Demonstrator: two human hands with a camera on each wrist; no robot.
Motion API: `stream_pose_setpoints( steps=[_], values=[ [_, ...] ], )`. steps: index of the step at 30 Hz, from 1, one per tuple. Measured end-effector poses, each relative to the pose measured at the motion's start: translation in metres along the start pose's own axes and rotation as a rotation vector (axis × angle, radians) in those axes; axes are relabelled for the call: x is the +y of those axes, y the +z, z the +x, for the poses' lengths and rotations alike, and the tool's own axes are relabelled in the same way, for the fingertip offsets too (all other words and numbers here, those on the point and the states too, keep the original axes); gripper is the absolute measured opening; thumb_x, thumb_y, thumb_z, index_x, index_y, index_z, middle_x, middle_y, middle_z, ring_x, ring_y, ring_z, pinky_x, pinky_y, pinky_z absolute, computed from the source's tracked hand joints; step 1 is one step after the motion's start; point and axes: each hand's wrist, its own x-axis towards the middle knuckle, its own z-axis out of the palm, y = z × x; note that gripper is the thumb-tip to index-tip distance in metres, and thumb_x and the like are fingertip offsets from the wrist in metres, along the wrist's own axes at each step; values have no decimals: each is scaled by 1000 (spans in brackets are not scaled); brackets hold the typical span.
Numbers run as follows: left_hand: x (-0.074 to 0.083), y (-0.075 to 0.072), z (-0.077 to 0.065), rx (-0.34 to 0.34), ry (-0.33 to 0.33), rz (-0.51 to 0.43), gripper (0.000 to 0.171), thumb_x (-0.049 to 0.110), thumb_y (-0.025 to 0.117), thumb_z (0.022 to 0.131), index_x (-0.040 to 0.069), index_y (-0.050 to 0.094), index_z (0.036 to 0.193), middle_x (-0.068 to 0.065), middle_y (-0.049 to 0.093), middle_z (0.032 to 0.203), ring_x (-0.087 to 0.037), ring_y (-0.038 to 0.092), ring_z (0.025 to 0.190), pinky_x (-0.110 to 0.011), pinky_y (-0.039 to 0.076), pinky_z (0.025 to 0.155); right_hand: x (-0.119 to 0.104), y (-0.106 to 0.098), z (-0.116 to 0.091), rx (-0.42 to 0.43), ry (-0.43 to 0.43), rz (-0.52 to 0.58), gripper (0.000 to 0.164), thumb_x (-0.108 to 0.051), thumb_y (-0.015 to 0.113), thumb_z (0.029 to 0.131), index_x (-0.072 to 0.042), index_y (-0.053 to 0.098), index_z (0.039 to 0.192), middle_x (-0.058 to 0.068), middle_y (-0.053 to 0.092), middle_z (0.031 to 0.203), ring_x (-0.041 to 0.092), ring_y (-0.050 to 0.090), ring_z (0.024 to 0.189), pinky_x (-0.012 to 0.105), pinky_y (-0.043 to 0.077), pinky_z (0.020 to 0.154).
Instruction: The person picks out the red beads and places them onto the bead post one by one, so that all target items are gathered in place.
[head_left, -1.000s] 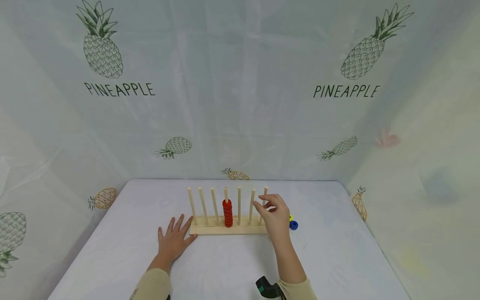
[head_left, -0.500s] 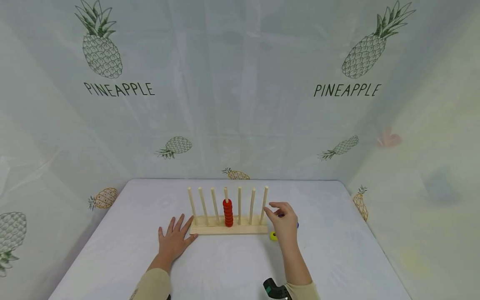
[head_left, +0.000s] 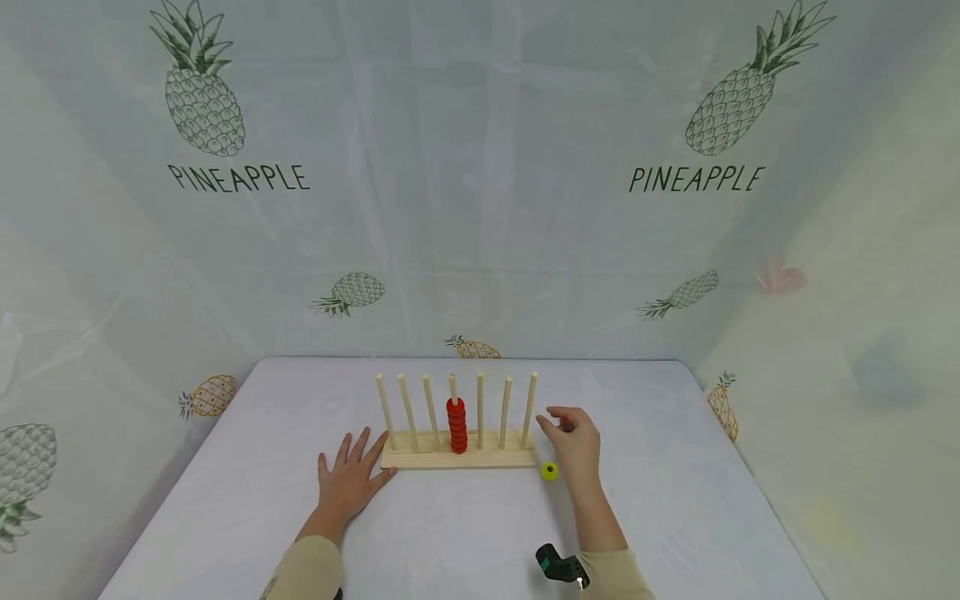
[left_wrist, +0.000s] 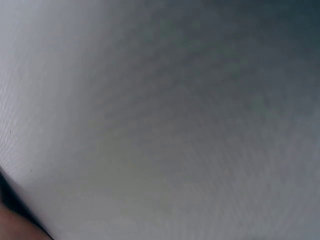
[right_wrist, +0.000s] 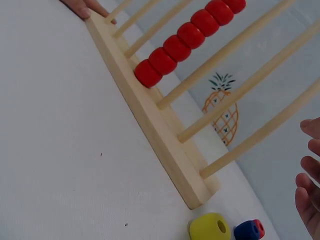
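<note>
My left hand (head_left: pixel 348 487) lies on the table with spread fingers, touching the left end of a wooden peg rack (head_left: pixel 427 459). Upright pegs stand along the rack, and one near the middle carries a stack of red beads (head_left: pixel 457 427). Right of the rack, my right hand (head_left: pixel 579 446) hovers with thumb and fingers bent and apart; nothing shows between them in the right wrist view. Below its fingers, a yellow bead (right_wrist: pixel 205 230) sits by the rack's right end. Beyond it are a blue bead (right_wrist: pixel 246 231) and a red one (right_wrist: pixel 258 226), hidden in the head view.
A white table (head_left: pixel 465 533) spreads around the rack, backed by a pale curtain (head_left: pixel 480 208) printed with pineapples. A black wrist device (head_left: pixel 558 567) sits at the right sleeve. The left wrist view holds mostly blurred grey surface.
My right hand has moved right and a little nearer, away from the rightmost pegs. A yellow bead now shows left of the wrist, and the blue bead is covered. My left hand stays put.
</note>
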Motion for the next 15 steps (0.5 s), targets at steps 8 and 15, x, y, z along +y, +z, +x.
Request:
stream_pose_setpoints(
  steps=[8, 15],
  values=[
    [-4, 6, 1, 28, 12, 20, 75, 68, 49, 90, 25, 39, 150, -14, 27, 158, -43, 17, 143, -76, 3, 102, 14, -2, 12, -9, 3, -55, 28, -18, 82, 80, -3, 74, 102, 16, 65, 94, 21, 55, 81, 26, 44, 65],
    [-2, 4, 0, 31, 16, 14, 75, 69, 48, 90, 25, 39, 150, -14, 27, 158, -43, 17, 143, -76, 3, 101, 20, -4, 20, -23, 22, -77, 29, -17, 81, 81, -2, 74, 104, 16, 65, 96, 22, 54, 78, 24, 43, 58]
  ],
)
